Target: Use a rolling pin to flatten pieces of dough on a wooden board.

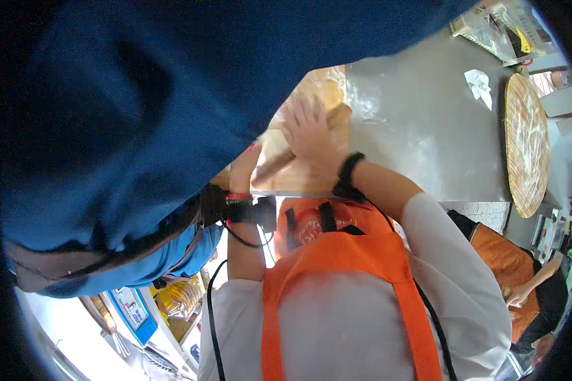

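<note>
My right hand point(310, 126), blurred, lies flat with its fingers spread across a wooden rolling pin point(279, 164). The pin slants over a light wooden board point(341, 140), and its far end sticks out past my hand. Beside the pin is a pale, flat piece of dough point(272, 142). My left hand point(245, 159) is at the left edge of the dough. Dark blue fabric point(181, 95) covers its fingertips and much of the board, so I cannot tell whether it holds anything. Both wrists wear black bands.
A grey metal worktop point(419, 119) extends right, with a crumpled white tissue point(479, 85), a floury round woven tray point(527, 145) and a plastic crate point(486, 33). A co-worker in an orange apron point(503, 276) is at the right. Shelves at lower left hold a whisk point(119, 340) and yellow bottles point(178, 297).
</note>
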A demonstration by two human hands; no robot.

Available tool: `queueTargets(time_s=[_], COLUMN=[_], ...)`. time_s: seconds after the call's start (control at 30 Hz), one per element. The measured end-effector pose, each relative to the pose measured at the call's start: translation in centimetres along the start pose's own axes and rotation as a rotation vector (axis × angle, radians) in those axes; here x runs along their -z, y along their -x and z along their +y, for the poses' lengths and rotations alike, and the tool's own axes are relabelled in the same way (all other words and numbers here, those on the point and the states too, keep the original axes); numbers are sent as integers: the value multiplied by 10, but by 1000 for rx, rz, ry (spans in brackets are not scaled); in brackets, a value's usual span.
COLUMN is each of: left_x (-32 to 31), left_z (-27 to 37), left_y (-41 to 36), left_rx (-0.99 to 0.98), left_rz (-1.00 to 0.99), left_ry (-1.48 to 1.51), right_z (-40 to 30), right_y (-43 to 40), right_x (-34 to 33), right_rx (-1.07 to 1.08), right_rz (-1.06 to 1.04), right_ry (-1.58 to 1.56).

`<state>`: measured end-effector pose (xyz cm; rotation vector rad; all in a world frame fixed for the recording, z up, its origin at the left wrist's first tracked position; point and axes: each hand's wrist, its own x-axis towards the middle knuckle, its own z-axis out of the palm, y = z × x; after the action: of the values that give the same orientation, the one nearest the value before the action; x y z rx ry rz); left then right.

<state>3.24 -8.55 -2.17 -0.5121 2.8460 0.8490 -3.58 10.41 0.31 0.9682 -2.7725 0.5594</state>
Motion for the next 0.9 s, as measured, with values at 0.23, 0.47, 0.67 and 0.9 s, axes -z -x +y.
queueTargets(time_s=[0.23, 0.47, 0.67, 0.9], left_x=[-3, -10, -13, -9], left_z=[29, 32, 57, 38], left_y=[-7, 5, 36, 34], left_rx=[-70, 165, 491, 382], left_rz=[67, 75, 151, -19], left_ry=[309, 581, 1080, 743], right_z=[-5, 24, 41, 48], right_y=[-3, 84, 82, 78], right_x=[-9, 31, 24, 28], right_rx=[39, 267, 223, 205], right_rz=[146, -134, -147, -159], right_ry=[-20, -111, -165, -116])
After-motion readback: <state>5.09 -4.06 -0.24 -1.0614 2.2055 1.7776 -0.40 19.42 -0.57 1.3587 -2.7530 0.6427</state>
